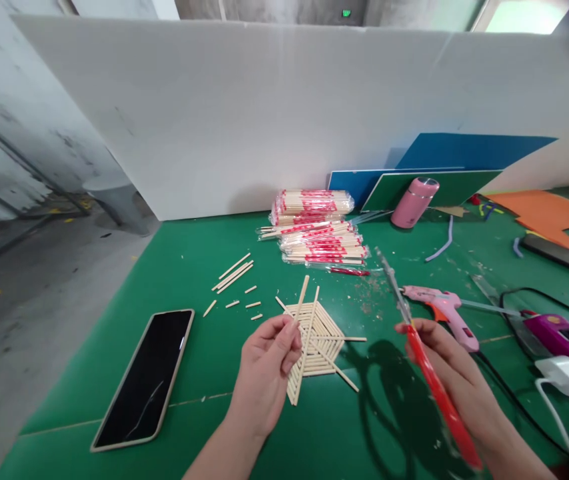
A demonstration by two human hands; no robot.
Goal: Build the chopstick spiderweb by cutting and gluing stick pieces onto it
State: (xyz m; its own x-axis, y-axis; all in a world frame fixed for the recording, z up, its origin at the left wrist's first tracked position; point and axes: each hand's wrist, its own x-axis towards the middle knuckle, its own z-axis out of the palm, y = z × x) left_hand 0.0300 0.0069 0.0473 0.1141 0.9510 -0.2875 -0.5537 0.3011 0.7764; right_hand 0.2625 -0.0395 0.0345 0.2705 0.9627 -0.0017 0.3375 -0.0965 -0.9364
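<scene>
Between the thumb and fingers of my left hand (268, 367), a short wooden stick (302, 298) is pinched, its free end pointing up and away. Partly hidden behind that hand, a web-shaped piece of wooden sticks (327, 333) lies flat on the table, with longer sticks reaching past its edge. My right hand (452, 363) is closed round red-handled scissors (432, 373), seen edge-on with the blades pointing up and away. Left of the web, several cut sticks (234, 277) and short offcuts (253, 305) are scattered.
A phone (144, 380) lies at the left on the green table (204, 427). Wrapped chopsticks (322, 243) are piled behind the web. A pink flask (415, 202) leans near green and blue boards. At right are a pink glue gun (444, 310), cables and a purple device (559, 340).
</scene>
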